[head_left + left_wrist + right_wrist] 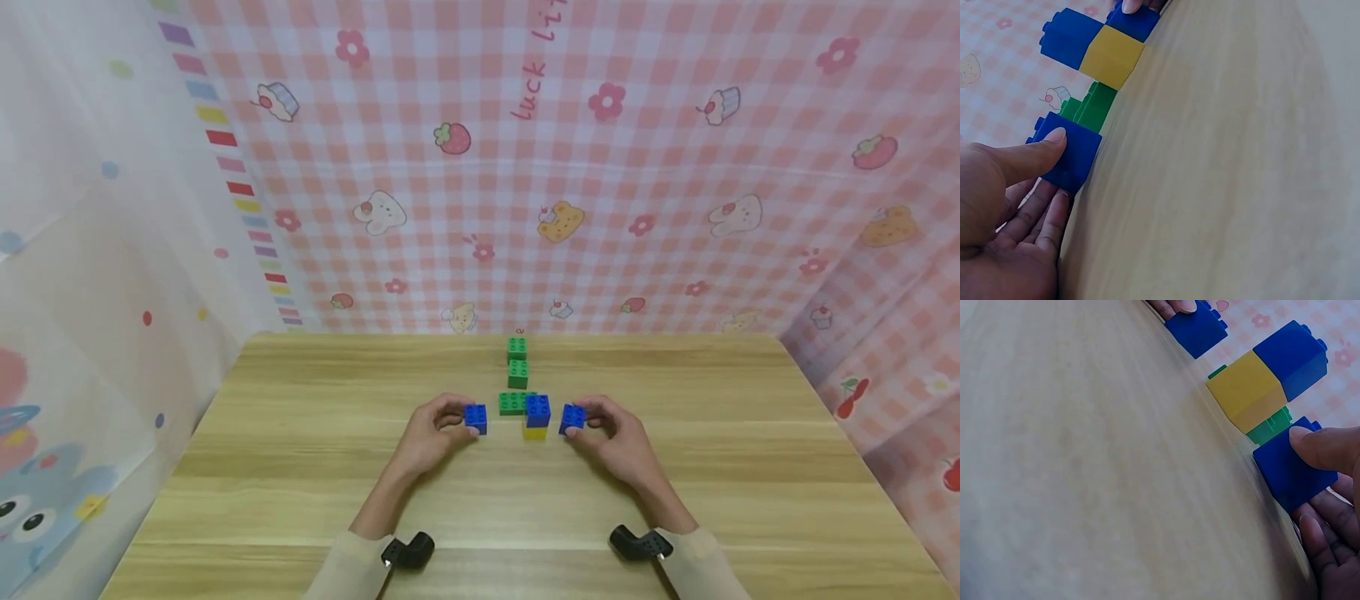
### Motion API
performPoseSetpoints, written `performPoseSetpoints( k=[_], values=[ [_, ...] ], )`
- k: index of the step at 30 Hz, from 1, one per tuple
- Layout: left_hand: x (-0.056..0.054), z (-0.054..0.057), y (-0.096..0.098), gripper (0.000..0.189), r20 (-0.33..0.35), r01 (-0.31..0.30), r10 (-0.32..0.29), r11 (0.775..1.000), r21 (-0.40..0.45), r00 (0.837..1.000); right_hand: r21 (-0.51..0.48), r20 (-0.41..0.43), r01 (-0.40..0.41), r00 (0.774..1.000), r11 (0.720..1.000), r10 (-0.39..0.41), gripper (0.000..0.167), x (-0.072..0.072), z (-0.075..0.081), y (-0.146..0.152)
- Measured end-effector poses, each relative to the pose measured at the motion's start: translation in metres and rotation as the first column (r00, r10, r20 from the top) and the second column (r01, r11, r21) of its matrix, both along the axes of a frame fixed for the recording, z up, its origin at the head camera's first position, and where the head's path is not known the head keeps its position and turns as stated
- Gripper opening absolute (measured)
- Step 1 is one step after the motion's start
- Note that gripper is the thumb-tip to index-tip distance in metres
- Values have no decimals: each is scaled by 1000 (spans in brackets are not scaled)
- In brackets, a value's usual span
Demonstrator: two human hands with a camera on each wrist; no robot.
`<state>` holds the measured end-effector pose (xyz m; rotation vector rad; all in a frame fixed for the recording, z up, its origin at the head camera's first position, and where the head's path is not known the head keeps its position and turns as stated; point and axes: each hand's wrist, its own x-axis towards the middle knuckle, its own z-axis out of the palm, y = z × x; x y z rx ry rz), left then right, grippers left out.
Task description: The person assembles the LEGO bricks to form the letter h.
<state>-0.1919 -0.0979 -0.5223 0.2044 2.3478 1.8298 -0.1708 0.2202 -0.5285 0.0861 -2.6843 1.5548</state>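
My left hand [435,437] pinches a blue brick [476,419] between thumb and fingers, low at the tabletop. On the other side, my right hand [615,437] grips a second blue brick [572,419] the same way; its thumb lies flat on the near face in the right wrist view. Between the two hands stands a small stack: a blue brick [1291,359] on top of a yellow brick [1247,390]. Just behind the stack lies a longer green brick [512,404], partly hidden by it in the head view.
Two square green bricks, a nearer one [517,374] and a farther one [517,348], line up toward the back edge of the wooden table [300,467]. A pink checked cloth [495,183] hangs behind the table. Each forearm carries a black wrist camera [411,551].
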Motion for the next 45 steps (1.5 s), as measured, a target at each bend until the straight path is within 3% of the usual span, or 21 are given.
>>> performPoseSetpoints(
  k=[16, 30, 45],
  values=[
    [4, -1, 1, 36, -2, -8, 8, 1000, -11, 1000, 0, 0, -25, 1000, 1000, 25, 37, 9, 1, -4],
    [12, -2, 3, 36, 27, 23, -23, 1000, 1, 999, 30, -31, -32, 999, 999, 33, 37, 18, 1, -11],
    [24, -1, 9, 38, 35, 68, -69, 998, 13, 997, -6, 27, -51, 998, 999, 51, 40, 28, 0, -16]
  ],
)
